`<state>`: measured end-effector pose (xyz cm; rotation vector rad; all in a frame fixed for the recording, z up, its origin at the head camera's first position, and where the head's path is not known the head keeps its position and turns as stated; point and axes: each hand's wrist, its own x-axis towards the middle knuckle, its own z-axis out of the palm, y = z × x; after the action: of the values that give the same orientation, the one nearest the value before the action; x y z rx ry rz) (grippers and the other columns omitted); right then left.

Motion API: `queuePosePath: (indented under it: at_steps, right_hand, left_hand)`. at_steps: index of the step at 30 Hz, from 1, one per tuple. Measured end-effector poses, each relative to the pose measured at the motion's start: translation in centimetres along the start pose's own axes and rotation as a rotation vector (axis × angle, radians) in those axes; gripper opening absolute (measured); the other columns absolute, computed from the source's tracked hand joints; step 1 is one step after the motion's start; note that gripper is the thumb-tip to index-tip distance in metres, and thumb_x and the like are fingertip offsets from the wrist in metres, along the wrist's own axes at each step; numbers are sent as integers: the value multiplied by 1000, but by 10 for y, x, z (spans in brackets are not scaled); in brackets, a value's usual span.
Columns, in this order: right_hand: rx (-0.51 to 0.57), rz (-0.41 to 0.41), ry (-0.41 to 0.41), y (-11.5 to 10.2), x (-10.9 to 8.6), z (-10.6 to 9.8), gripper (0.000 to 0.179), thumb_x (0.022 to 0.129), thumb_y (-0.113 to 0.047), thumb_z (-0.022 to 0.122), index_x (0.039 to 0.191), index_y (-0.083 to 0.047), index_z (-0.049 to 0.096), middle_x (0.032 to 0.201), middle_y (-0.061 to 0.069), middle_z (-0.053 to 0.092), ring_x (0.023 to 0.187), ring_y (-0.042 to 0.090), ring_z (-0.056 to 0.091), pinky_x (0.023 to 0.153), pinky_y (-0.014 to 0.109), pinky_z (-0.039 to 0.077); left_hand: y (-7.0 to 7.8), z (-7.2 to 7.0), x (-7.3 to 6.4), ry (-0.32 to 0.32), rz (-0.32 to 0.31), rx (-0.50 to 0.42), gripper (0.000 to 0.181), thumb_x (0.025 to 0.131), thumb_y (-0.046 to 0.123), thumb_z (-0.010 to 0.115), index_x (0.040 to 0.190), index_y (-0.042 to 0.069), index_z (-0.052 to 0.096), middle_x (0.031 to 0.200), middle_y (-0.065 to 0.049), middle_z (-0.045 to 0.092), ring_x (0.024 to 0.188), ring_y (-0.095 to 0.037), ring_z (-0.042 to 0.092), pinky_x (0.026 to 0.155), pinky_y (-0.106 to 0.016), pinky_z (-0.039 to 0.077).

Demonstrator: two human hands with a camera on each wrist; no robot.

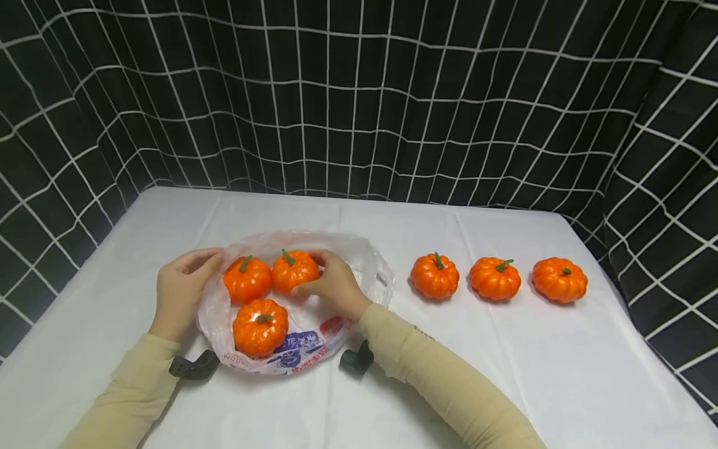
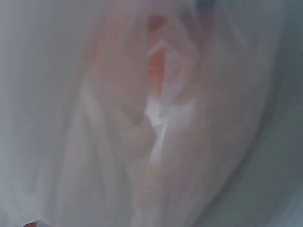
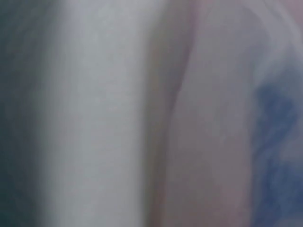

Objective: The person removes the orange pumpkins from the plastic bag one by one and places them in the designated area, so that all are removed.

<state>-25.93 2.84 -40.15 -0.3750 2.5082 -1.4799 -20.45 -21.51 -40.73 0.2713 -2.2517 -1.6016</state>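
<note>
A thin white plastic bag (image 1: 367, 262) with blue and red print lies spread on the table in the head view. Three small orange pumpkins with green stems sit in it: a left one (image 1: 247, 280), a front one (image 1: 260, 328) and a back one (image 1: 295, 272). My right hand (image 1: 336, 284) grips the back pumpkin from its right side, thumb in front and fingers behind. At the bag's left edge, my left hand (image 1: 184, 284) pinches the plastic between thumb and fingers. Both wrist views are blurred, filled mostly by the bag's film (image 2: 227, 132).
To the right, three more orange pumpkins stand in a row on the white tablecloth (image 1: 359, 411): a near one (image 1: 434, 277), a middle one (image 1: 495, 279) and a far-right one (image 1: 559, 280). Behind the table hangs a black curtain (image 1: 336, 93) with a white grid.
</note>
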Motion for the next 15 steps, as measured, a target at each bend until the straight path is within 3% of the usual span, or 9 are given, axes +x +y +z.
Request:
queuePosePath:
  at_steps: [8, 15]
  right_hand:
    - [-14, -16, -3, 2, -6, -4, 72, 74, -9, 85, 139, -4, 54, 141, 15, 57, 131, 31, 55, 114, 42, 42]
    - [-10, -33, -31, -3, -26, -19, 70, 74, -12, 85, 138, -5, 55, 140, 13, 58, 130, 30, 56, 112, 43, 44]
  left_hand:
    - [-1, -1, -1, 2, 0, -4, 38, 94, 35, 69, 118, 6, 72, 96, 25, 67, 100, 7, 60, 86, -4, 47]
    - [-2, 0, 0, -1, 3, 12, 39, 94, 35, 69, 119, 6, 71, 94, 28, 66, 98, 9, 59, 84, -4, 47]
